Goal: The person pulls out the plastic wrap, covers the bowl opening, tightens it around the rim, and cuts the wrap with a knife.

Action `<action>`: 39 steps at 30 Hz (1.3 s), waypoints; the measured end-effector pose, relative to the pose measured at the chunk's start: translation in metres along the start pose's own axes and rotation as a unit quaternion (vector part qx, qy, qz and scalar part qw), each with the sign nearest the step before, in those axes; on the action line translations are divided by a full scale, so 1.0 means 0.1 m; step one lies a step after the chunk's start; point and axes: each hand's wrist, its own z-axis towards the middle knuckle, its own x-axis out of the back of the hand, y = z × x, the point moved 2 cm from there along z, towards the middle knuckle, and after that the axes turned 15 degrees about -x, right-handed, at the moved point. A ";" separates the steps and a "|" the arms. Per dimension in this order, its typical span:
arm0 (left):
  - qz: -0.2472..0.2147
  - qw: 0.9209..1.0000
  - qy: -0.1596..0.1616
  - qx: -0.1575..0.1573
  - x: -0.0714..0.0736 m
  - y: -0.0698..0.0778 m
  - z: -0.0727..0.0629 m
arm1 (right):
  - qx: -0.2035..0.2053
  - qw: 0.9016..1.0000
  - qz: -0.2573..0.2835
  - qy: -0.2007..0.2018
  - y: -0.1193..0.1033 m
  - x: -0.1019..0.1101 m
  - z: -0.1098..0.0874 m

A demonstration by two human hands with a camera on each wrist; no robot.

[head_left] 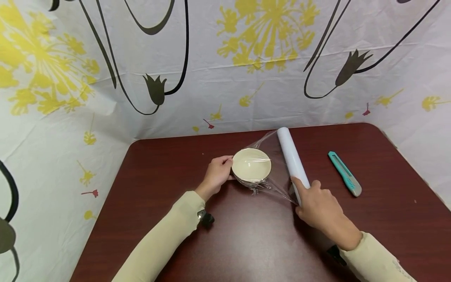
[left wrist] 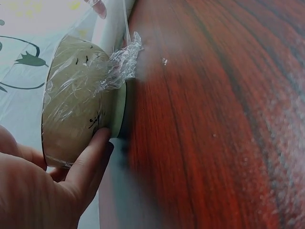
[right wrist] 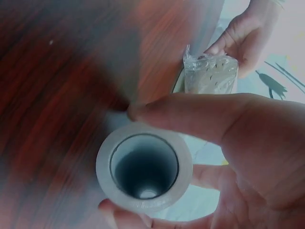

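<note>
A cream bowl (head_left: 251,166) sits upright on the table, left of the roll. My left hand (head_left: 216,174) grips its left side, thumb at the rim and fingers lower; the left wrist view shows a finger on the bowl's outer wall (left wrist: 71,107). Clear cling film (head_left: 276,162) covers the bowl's mouth, bunches beneath its near side and stretches right to a white cling film roll (head_left: 291,152). My right hand (head_left: 321,205) holds the roll's near end, index finger along its top. In the right wrist view, thumb and fingers surround the roll's hollow end (right wrist: 185,164).
A teal utility knife (head_left: 344,173) lies on the dark red-brown table (head_left: 176,168), right of the roll. White cloth (head_left: 208,74) with yellow and dark flower prints hangs behind and beside the table. Each wrist carries a small black device (head_left: 206,217).
</note>
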 end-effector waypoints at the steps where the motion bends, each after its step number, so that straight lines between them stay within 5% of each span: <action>1: 0.000 1.000 0.000 0.001 0.00 0.00 0.00 | -0.001 1.000 -0.001 -0.004 0.01 0.00 0.01; 11: -0.002 1.000 -0.001 0.002 0.00 -0.02 0.01 | 0.009 0.999 0.002 -0.034 0.07 0.05 0.06; 28: -0.003 1.000 0.007 0.008 0.02 -0.01 0.01 | 0.008 1.000 0.018 0.014 0.10 -0.01 0.04; 39: 0.003 1.000 0.006 0.009 0.02 -0.04 0.00 | 0.012 0.999 0.027 -0.032 0.21 0.02 0.09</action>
